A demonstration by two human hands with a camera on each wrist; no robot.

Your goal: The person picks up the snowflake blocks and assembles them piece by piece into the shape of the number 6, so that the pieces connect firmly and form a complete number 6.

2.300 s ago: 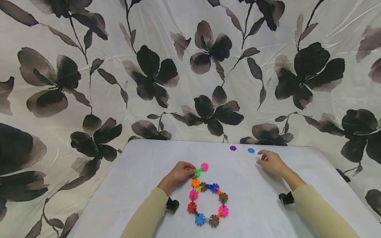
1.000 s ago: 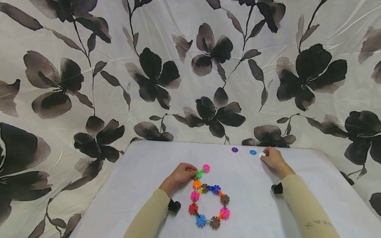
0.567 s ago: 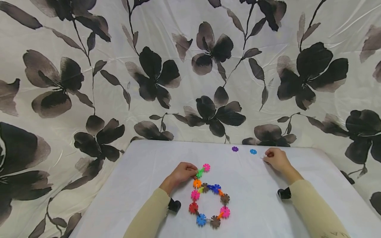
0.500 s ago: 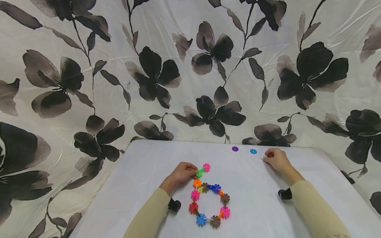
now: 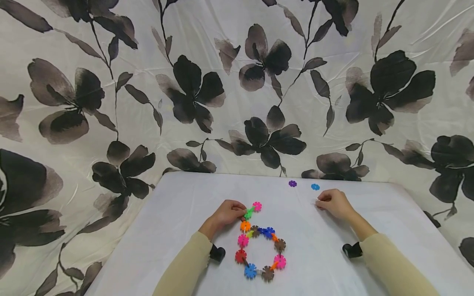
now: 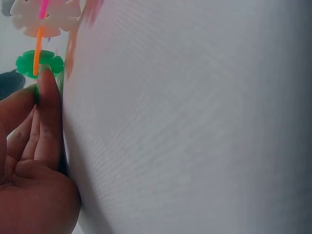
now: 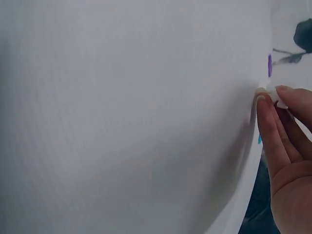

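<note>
A chain of colourful notched plastic discs point(image 5: 240, 256) lies on the white tabletop, shaped like a 6: a ring with a stem rising from its left side. My left hand point(image 5: 227, 212) holds the stem near its top, pinching a green disc point(image 6: 51, 59) between thumb and fingers. Beyond that, a pink disc point(image 5: 257, 206) ends the stem. Over the right part of the table, my right hand point(image 5: 336, 204) pinches a small white disc point(image 7: 281, 104), mostly covered by thumb and fingertips.
A purple disc point(image 5: 292, 183) and a blue disc point(image 5: 315, 186) lie singly near the far edge of the table point(image 5: 192, 189). Behind it hangs a white cloth point(image 5: 222, 24) with dark flowers. Black wrist cameras point(image 5: 217, 253) sit at both cuffs.
My right hand has picked up the white disc from beside the blue one and carried it a little left and nearer. My left hand stays on the stem.
</note>
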